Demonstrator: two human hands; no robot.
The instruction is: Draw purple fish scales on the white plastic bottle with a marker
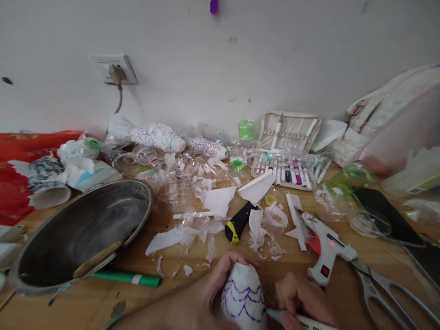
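At the bottom centre, my left hand [206,288] is wrapped round a white rounded object [243,298], which bears purple scalloped lines like scales. My right hand [299,298] is closed on a white marker [309,321], its tip at the right side of the white object. Two similar scaled, fish-shaped pieces lie at the back: a larger one [158,136] and a smaller one [208,147]. An open marker case [290,130] with coloured markers stands at the back right.
A metal basin [85,229] takes up the left, with a green roll [127,277] beside it. Paper scraps [220,200] and a black-yellow cutter [239,223] lie mid-table. A glue gun [330,247], scissors [388,293] and a pink backpack [395,119] are at the right.
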